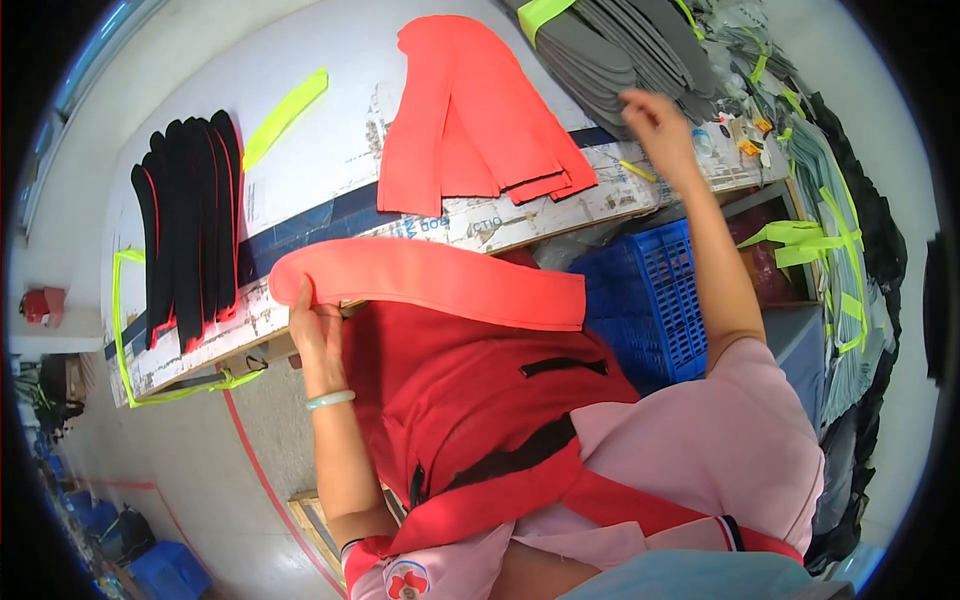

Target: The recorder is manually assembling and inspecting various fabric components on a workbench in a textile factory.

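– What's being held?
– A coral strip (430, 275), long and gently curved, rounded at its left end and cut straight at its right.
– How does it sit?
– Crosswise, broad face showing, overlapping the near edge of the table (340, 50) in this view. It's gripped at the rounded end, the other end free, and a thin line follows its lower border.
– And the others?
– A coral pile (480, 110) lies on the table, its strips fanned and overlapping, straight ends nearer, dark edges showing. To its right, grey strips (585, 65) lie stacked at a slant.
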A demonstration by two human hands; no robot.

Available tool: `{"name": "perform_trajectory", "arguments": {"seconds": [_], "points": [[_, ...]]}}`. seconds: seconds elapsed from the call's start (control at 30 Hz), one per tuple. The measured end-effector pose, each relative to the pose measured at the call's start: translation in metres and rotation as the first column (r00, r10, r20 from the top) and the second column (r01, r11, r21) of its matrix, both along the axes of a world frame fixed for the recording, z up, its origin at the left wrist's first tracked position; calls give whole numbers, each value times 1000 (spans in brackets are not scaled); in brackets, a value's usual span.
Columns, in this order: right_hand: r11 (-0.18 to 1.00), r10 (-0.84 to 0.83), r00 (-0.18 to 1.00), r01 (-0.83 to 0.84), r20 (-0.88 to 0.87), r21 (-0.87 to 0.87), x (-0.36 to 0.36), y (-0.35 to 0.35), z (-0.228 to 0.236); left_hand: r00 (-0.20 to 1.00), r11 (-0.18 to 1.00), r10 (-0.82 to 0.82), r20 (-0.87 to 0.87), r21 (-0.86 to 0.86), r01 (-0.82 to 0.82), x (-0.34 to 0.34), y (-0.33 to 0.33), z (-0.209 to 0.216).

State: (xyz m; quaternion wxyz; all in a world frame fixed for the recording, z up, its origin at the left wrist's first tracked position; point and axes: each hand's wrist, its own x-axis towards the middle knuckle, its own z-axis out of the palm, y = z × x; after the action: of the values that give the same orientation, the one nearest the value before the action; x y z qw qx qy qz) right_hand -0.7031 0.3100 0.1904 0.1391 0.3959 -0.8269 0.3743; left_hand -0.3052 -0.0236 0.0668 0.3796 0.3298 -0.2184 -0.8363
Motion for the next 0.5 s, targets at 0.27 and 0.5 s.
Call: {"name": "perform_trajectory", "arguments": {"seconds": [0.27,0.5], "points": [[850,-489,854,512,-178,122,-156,47,19,999,1000,-24,24,-19,24,5,-2,-1],[658,129,823,346,-554,668,-265,141,-12,992,992,-124,-7,-1,124,-14,-11,-70]]}}
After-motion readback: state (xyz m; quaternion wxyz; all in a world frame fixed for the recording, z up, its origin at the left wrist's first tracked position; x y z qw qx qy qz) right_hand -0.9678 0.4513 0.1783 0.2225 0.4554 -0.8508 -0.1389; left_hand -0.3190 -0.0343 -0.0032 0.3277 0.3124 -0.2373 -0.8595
